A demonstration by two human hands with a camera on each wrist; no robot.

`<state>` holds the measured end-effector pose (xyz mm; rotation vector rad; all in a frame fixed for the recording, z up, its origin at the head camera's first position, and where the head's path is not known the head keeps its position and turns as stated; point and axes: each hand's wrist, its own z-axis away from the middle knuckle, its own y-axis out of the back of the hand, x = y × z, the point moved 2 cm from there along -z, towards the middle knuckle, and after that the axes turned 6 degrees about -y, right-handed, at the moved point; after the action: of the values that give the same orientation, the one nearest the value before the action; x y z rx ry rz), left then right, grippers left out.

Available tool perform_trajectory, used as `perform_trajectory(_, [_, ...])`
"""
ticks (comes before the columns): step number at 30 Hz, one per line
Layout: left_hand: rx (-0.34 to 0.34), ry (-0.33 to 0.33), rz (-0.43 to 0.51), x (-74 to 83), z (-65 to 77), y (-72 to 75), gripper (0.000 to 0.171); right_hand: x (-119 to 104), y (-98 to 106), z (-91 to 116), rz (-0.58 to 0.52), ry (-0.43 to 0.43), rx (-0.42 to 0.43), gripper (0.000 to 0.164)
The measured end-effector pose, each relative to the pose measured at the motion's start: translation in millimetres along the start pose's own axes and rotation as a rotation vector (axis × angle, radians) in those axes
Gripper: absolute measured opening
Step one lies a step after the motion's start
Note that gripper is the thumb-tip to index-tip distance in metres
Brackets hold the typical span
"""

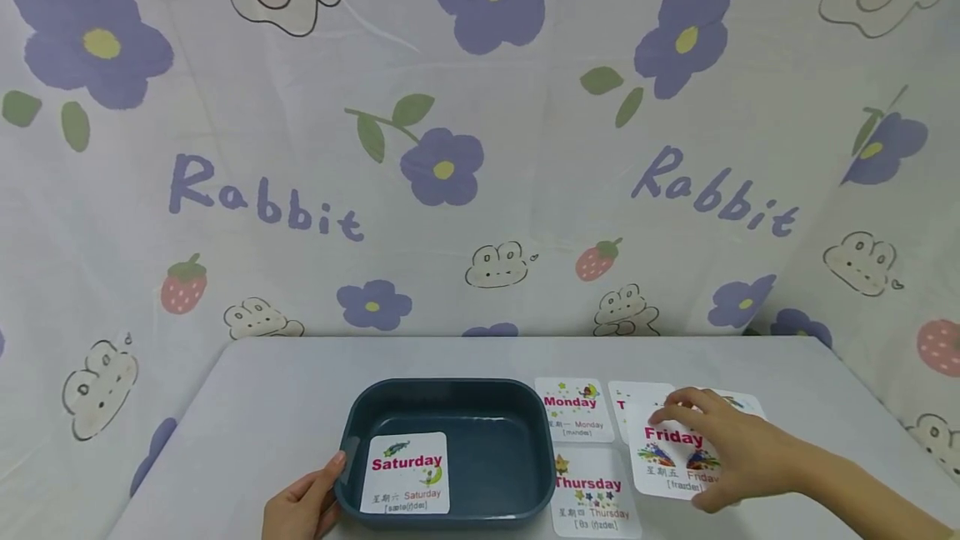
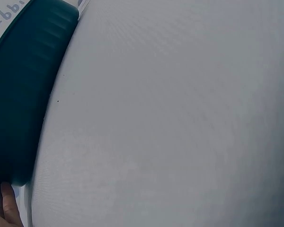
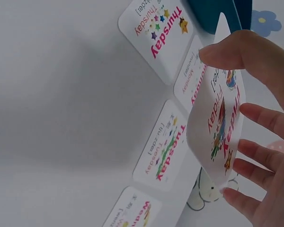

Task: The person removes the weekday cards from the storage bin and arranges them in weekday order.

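Now the right hand (image 1: pixel 750 450) holds the Friday card (image 1: pixel 654 477) up off the counter (image 1: pixel 277 407), with the thumb at one edge and the other fingers at the far edge. The card bends a little and leans. Just past those fingers, on the counter, lie the Tuesday card (image 3: pixel 162 146) and the Wednesday card (image 3: pixel 132 210), both partly hidden in the head view. Left of the fingers is the Monday card (image 1: pixel 576 412), and nearer the person is the Thursday card (image 1: pixel 592 511). Both sit just beside the blue tray (image 1: pixel 498 457). Farther left, the left hand (image 1: pixel 302 507) pinches the tray's side, thumb at the rim. Right of those left fingers, inside the tray, the Saturday card (image 1: pixel 407 477) lies face up. Behind everything hangs a white cloth (image 1: pixel 525 107) with purple flowers and strawberries.
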<state>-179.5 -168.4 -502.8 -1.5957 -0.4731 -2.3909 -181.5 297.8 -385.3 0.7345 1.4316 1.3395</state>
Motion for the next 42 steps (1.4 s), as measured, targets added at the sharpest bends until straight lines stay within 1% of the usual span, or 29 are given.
perform_trajectory(6, [0.003,0.002,-0.005,-0.5,-0.3,0.2,0.080,5.6,-2.1,2.8,-0.020,-0.005,-0.020,0.073])
perform_trajectory(10, [0.004,0.005,-0.009,-1.3,-0.3,-0.3,0.080,10.0,-7.1,4.1,-0.019,-0.003,-0.037,0.073])
perform_trajectory(13, [0.012,0.010,-0.018,-1.8,0.0,0.0,0.079,13.8,-13.9,4.8,-0.020,0.008,-0.050,0.072])
perform_trajectory(19, [0.014,0.009,-0.013,-2.6,-0.8,0.5,0.082,21.1,-33.1,4.6,-0.060,0.005,-0.121,0.071])
perform_trajectory(22, [0.011,0.009,0.001,-3.2,-1.5,0.6,0.082,24.3,-40.3,4.2,-0.033,0.015,-0.117,0.073])
perform_trajectory(24, [0.011,0.009,0.007,-3.4,-1.7,0.8,0.081,25.7,-42.9,3.5,-0.035,0.017,-0.119,0.073])
perform_trajectory(27, [0.006,0.006,0.013,-3.8,-2.0,1.0,0.080,27.1,-45.0,2.2,-0.073,0.014,-0.135,0.073])
perform_trajectory(30, [-0.001,0.004,0.018,-3.8,-2.0,1.0,0.080,28.6,-47.2,1.5,-0.118,-0.010,-0.160,0.071])
perform_trajectory(34, [-0.007,0.003,0.019,-3.1,-1.6,0.7,0.082,30.5,-51.5,1.2,-0.134,-0.019,-0.178,0.070])
perform_trajectory(42, [0.009,0.013,0.003,-1.5,0.2,-1.1,0.080,33.5,-59.4,2.2,-0.173,-0.029,-0.207,0.071])
